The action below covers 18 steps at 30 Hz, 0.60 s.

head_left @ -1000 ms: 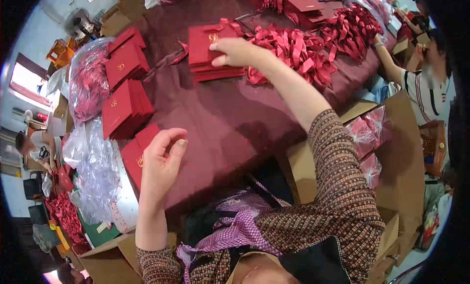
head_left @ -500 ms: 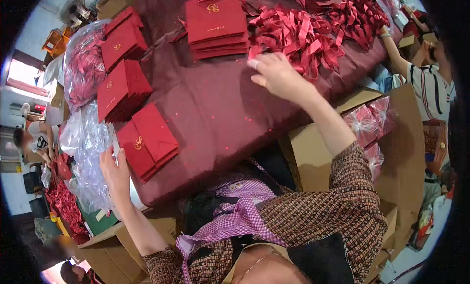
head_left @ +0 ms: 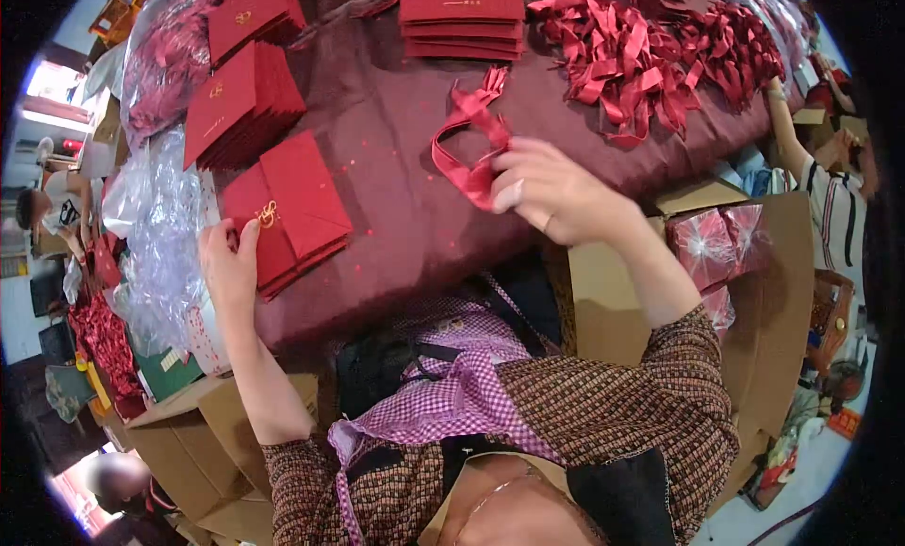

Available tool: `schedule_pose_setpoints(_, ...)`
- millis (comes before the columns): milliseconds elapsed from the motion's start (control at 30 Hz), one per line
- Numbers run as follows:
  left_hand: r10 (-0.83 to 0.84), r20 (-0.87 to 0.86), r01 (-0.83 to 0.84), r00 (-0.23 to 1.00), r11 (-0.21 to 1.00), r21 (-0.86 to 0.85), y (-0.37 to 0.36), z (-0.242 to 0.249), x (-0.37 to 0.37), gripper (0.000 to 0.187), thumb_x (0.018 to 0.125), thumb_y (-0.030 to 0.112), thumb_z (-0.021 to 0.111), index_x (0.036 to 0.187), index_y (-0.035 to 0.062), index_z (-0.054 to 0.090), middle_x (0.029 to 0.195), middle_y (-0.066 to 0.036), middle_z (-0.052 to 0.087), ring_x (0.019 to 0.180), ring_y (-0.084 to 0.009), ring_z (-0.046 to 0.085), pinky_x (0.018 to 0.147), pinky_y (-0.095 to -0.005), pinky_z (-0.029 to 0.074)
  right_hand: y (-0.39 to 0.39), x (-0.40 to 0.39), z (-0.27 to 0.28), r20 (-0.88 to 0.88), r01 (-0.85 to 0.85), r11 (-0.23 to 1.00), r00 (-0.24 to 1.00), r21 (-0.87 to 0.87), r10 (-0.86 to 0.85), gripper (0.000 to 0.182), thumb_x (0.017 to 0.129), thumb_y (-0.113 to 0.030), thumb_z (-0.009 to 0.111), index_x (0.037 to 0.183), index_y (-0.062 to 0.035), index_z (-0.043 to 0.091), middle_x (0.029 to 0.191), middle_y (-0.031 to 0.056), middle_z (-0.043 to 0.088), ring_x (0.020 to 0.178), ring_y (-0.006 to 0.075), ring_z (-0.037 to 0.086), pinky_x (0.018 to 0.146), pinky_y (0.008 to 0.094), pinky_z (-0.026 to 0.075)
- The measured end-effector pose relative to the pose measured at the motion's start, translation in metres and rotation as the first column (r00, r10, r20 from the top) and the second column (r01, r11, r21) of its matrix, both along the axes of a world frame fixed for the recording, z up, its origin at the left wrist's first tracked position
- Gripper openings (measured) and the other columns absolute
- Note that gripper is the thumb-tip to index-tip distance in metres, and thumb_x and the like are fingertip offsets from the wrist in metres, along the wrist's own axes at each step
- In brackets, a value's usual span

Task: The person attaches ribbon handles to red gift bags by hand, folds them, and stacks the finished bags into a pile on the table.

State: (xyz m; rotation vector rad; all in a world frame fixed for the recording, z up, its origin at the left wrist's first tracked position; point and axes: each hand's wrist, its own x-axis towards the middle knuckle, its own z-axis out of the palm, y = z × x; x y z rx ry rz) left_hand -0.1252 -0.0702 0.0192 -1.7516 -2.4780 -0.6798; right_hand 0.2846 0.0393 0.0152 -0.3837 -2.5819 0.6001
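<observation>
My right hand (head_left: 556,193) is closed on a looped red ribbon (head_left: 457,164), which hangs over the cloth beside the hand. A pile of loose red ribbons (head_left: 622,61) lies beyond it at the upper right. At the near left edge of the table, my left hand (head_left: 231,263) grips the side of a small stack of red paper bags (head_left: 306,183) with a gold emblem, its thumb resting near the emblem. Part of its fingers is hidden by the bags' edge. Further red bag stacks (head_left: 250,103) stand just behind.
A dark red cloth covers the table (head_left: 396,254). Another bag stack (head_left: 462,18) sits at its far side. Clear plastic wrap (head_left: 170,226) bulges along the left. Cardboard boxes (head_left: 608,301) with wrapped red packs (head_left: 702,249) stand at the right. A striped-sleeved person (head_left: 834,207) works there.
My right hand has drawn a ribbon off the pile toward me. My left hand has closed onto the near bag stack's edge. The view has shifted slightly.
</observation>
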Motion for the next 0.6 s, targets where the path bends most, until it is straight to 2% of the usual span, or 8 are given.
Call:
schedule_pose_setpoints(133,0.076,0.057,-0.077,0.995,0.997,0.012,0.001,-0.002,-0.004,0.032,0.08,0.023,0.071,0.096,-0.0036,0.061,0.085,-0.013,0.058,0.076,-0.0232,0.055,0.07,-0.0335,0.046,0.035,0.041,0.007,0.103,0.209,0.977,0.972,0.044,-0.212,0.018,0.072,0.006,0.056,0.081,-0.0095,0.058,0.098,0.0052,0.061,0.114,0.0312,0.051,0.104,0.0474,0.033)
schedule_pose_setpoints(200,0.114,0.168,-0.116,0.979,0.993,-0.002,0.002,-0.002,-0.008,0.031,0.08,0.021,0.071,0.096,-0.0029,0.061,0.083,-0.011,0.059,0.073,-0.0201,0.054,0.068,-0.0321,0.046,0.044,0.057,0.017,0.206,0.36,0.9,0.888,0.245,-0.411,0.018,0.071,0.006,0.054,0.083,-0.0074,0.058,0.106,0.0095,0.061,0.118,0.0336,0.048,0.101,0.0451,0.035)
schedule_pose_setpoints(267,0.148,0.274,-0.15,0.95,0.989,-0.017,0.003,-0.001,-0.009,0.029,0.08,0.02,0.07,0.096,-0.0023,0.061,0.08,-0.009,0.06,0.07,-0.0169,0.054,0.066,-0.0306,0.046,0.05,0.058,0.023,0.118,0.495,0.809,0.826,0.316,-0.552,0.016,0.071,0.005,0.052,0.081,-0.0044,0.06,0.109,0.0125,0.061,0.112,0.0338,0.052,0.098,0.0428,0.038)
schedule_pose_setpoints(300,0.133,0.309,-0.142,0.942,0.99,0.007,0.003,0.0,-0.008,0.028,0.08,0.019,0.07,0.096,-0.0024,0.061,0.077,-0.008,0.06,0.068,-0.0147,0.054,0.064,-0.0292,0.046,0.054,0.053,0.027,0.058,0.528,0.804,0.825,0.274,-0.562,0.018,0.076,0.004,0.05,0.089,-0.0025,0.062,0.109,0.0157,0.062,0.109,0.0343,0.054,0.095,0.0413,0.041)
schedule_pose_setpoints(400,0.104,0.341,-0.127,0.934,0.991,0.047,0.004,0.003,0.0,0.027,0.081,0.017,0.069,0.096,-0.0029,0.061,0.073,-0.005,0.06,0.065,-0.0116,0.053,0.061,-0.0271,0.045,0.058,0.011,0.026,-0.138,0.516,0.836,0.829,-0.188,-0.542,0.024,0.088,-0.007,0.051,0.108,0.0018,0.06,0.104,0.0212,0.063,0.099,0.037,0.059,0.088,0.0394,0.046)
schedule_pose_setpoints(500,0.106,0.395,-0.14,0.913,0.988,0.059,0.004,0.003,0.005,0.025,0.082,0.016,0.068,0.096,-0.0033,0.06,0.071,-0.004,0.059,0.063,-0.01,0.052,0.059,-0.0259,0.044,0.07,-0.033,0.004,0.046,0.546,0.817,0.835,-0.183,-0.548,0.038,0.088,-0.026,0.057,0.113,0.0021,0.057,0.11,0.0209,0.061,0.106,0.035,0.056,0.09,0.0418,0.044)
schedule_pose_setpoints(567,0.099,0.459,-0.147,0.883,0.987,0.069,0.004,0.009,0.013,0.02,0.083,0.013,0.066,0.094,-0.0025,0.06,0.068,-0.002,0.058,0.061,-0.007,0.05,0.055,-0.0238,0.042,0.057,-0.056,-0.005,0.131,0.617,0.783,0.773,0.074,-0.621,0.045,0.086,-0.024,0.062,0.123,0.0004,0.051,0.113,0.0177,0.06,0.112,0.0331,0.053,0.094,0.0402,0.041)
schedule_pose_setpoints(600,0.1,0.456,-0.148,0.884,0.986,0.072,0.003,0.012,0.016,0.02,0.083,0.013,0.066,0.094,-0.0025,0.06,0.068,-0.002,0.058,0.061,-0.007,0.05,0.055,-0.0238,0.042,0.051,-0.064,-0.006,0.212,0.553,0.827,0.801,0.097,-0.56,0.042,0.086,-0.023,0.061,0.12,-0.0016,0.051,0.118,0.0176,0.056,0.115,0.0359,0.048,0.096,0.0429,0.039)
